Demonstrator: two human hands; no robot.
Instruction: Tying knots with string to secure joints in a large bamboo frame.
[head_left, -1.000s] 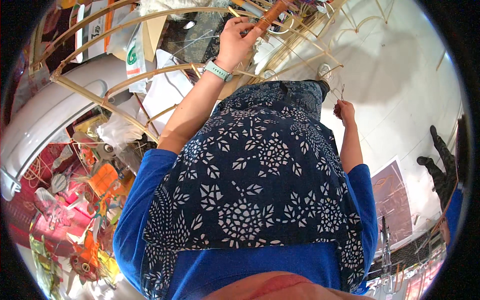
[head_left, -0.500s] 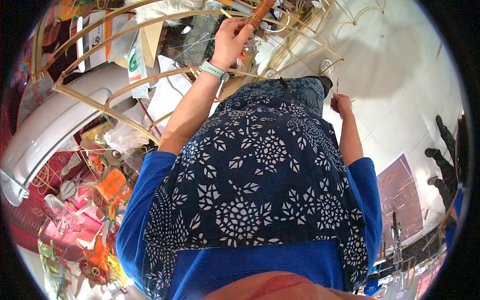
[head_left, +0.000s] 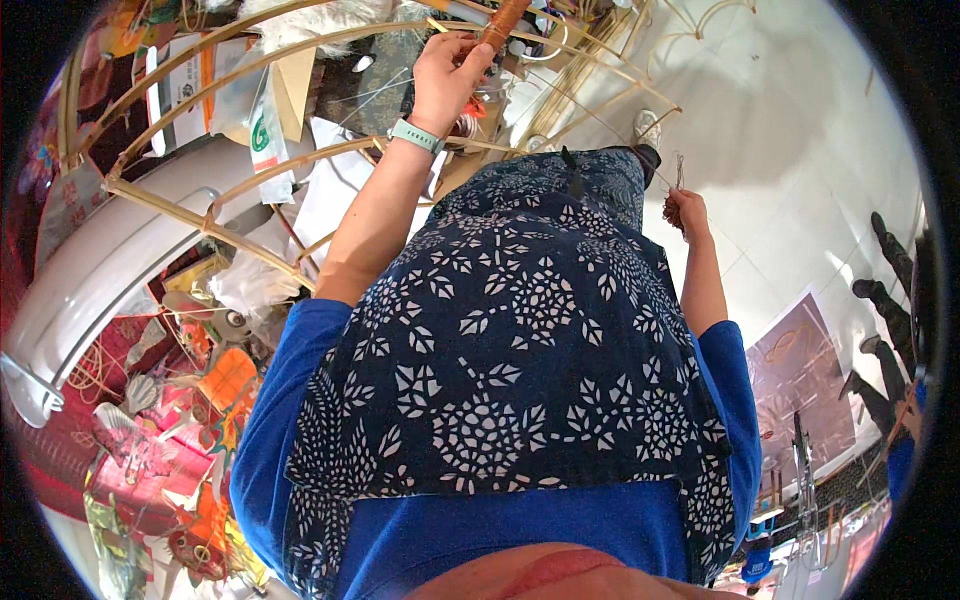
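Note:
My left hand [head_left: 443,88], with a pale green watch on its wrist, is closed round a reddish-brown, cord-wrapped rod [head_left: 503,24] at the top of the view. The rod's upper end runs out of the picture. A light bamboo-strip frame [head_left: 165,208] arches around my left forearm. Low on my right side, my right hand [head_left: 690,214] grips a small bundle of brown cord [head_left: 673,209], with thin loops sticking up above the fingers. A fine thread seems to run from near the rod toward this hand. My patterned dark blue apron [head_left: 500,330] fills the middle.
At left, a white curved table edge [head_left: 130,275] borders a red surface with colourful fish-shaped pieces [head_left: 205,545] and plastic bags [head_left: 250,280]. Papers lie beneath the frame. On the right are pale floor tiles [head_left: 780,170], a printed sheet [head_left: 805,375] and another person's dark-clad legs [head_left: 885,310].
My left hand and the rod have shifted slightly left and down. My right hand stays low at my side with the cord, its loops now standing higher.

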